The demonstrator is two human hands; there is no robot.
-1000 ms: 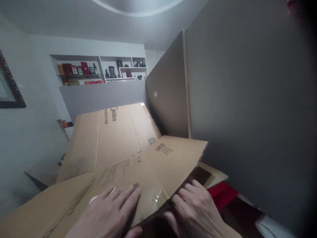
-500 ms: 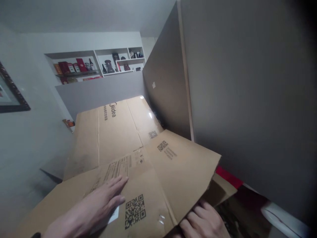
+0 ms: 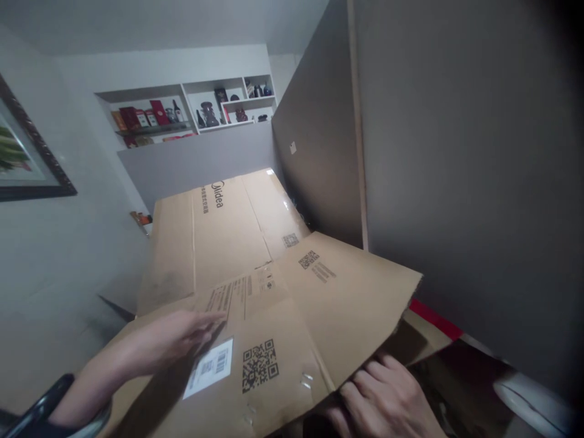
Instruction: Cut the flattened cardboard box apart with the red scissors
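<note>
A large unfolded cardboard box (image 3: 292, 322) with QR codes, printed text and a white label (image 3: 210, 368) slopes away in front of me. My left hand (image 3: 182, 337) rests on or just over its printed face, left of the label, fingers stretched forward with nothing in them. At the lower right, my right hand (image 3: 387, 395) has its fingers curled round the cardboard's near edge, the thumb partly hidden below it. Farther back lies a broad cardboard panel (image 3: 223, 234) marked Midea.
Tall grey panels (image 3: 456, 152) rise on the right. Wall shelves (image 3: 185, 115) with bottles and boxes are at the back, and a framed picture (image 3: 31, 158) hangs on the left. Something red (image 3: 435, 320) shows beneath the cardboard at right.
My left hand has drawn back to the left across the cardboard, uncovering the white label. My right hand keeps its hold on the edge. The whole view has shifted slightly.
</note>
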